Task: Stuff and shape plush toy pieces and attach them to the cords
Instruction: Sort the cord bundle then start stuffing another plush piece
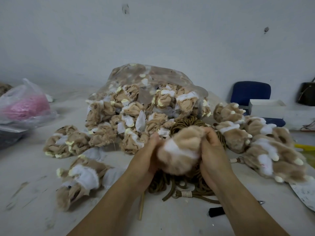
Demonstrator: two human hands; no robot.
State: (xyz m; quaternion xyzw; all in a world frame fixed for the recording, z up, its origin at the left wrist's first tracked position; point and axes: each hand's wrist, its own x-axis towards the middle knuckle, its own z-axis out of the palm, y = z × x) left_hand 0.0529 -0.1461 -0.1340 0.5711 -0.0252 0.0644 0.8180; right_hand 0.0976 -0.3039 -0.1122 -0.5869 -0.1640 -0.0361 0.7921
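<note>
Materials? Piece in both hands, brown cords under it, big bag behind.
Plush piece: tan and white fuzzy pile fabric, matte, soft-edged. Cords: brown round rope, matte, probably woven textile. Bag: thin clear plastic film, glossy wrinkles, contents show through.

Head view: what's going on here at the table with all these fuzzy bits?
A person's left hand and right hand both grip one tan-and-white fluffy plush piece, held above a coil of brown cords. Behind it, crumpled tan pieces spill from a clear plastic bag. Fluffy tan pieces lie piled to the right.
</note>
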